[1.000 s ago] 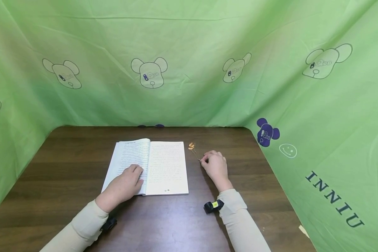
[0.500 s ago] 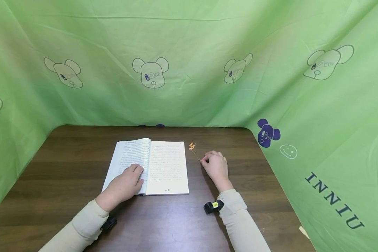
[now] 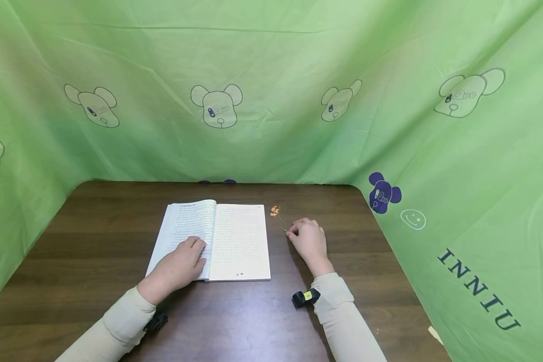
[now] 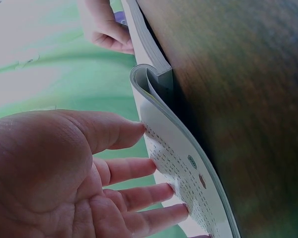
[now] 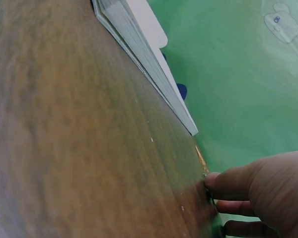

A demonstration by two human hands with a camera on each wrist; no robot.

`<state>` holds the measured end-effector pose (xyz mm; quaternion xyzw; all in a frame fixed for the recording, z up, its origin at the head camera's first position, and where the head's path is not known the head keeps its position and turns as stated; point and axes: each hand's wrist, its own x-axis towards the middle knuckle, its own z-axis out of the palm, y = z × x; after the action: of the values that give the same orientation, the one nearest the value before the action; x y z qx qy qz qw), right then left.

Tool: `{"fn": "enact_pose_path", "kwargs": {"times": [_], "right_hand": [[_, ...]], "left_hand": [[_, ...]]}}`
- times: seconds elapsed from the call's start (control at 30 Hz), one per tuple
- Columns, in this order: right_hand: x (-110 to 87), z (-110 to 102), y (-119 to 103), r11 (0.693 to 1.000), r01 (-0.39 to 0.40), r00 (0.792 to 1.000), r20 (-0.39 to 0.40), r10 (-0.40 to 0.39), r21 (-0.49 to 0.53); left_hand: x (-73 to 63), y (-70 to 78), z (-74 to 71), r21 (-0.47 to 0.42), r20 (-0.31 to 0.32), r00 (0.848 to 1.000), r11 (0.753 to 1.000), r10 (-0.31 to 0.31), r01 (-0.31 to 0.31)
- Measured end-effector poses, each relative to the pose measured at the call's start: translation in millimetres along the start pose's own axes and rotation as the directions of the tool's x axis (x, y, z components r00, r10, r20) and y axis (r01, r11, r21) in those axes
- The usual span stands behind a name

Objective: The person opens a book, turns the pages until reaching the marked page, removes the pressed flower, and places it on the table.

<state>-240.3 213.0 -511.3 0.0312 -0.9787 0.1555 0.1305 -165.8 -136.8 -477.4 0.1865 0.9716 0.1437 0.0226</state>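
An open book (image 3: 240, 241) with printed pages lies on the table, its left-hand pages bulging up near the spine. My left hand (image 3: 176, 261) rests on the left page; in the left wrist view its fingers (image 4: 139, 196) extend with the tips against the print. Right of the book, my right hand (image 3: 309, 240) pinches the thin stem of a small dried flower (image 3: 275, 211) between thumb and fingertips. The orange blossoms point away from me, close beside the book's right edge. In the right wrist view, the thumb (image 5: 231, 183) covers most of the stem, low against the tabletop.
The brown wooden table (image 3: 235, 322) reaches back to a green printed curtain (image 3: 271, 141), which also runs along both sides. A small pale scrap (image 3: 436, 334) lies by the right table edge. Each wrist wears a black camera (image 3: 305, 297).
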Motion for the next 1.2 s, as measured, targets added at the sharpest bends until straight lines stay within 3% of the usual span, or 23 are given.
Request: {"fn": "enact_pose_path", "kwargs": {"times": [0.57,0.93,1.2], "right_hand": [[-1.0,-9,-2,0.998,0.028,0.999,0.039,-0.031,0.061],[-6.7,-22,-8,0.987,0.150,0.988,0.013,-0.151,0.052],[-15.2,-29,-16,0.955,0.296,0.955,0.001,-0.296,0.004]], "left_hand": [[0.7,-1.8,1.4,0.006,-0.007,1.000,1.000,0.013,-0.013],[0.9,-0.8,1.4,0.000,-0.017,1.000,1.000,0.012,-0.012],[0.4,-0.7,0.9,-0.007,-0.017,1.000,1.000,0.011,-0.011]]}}
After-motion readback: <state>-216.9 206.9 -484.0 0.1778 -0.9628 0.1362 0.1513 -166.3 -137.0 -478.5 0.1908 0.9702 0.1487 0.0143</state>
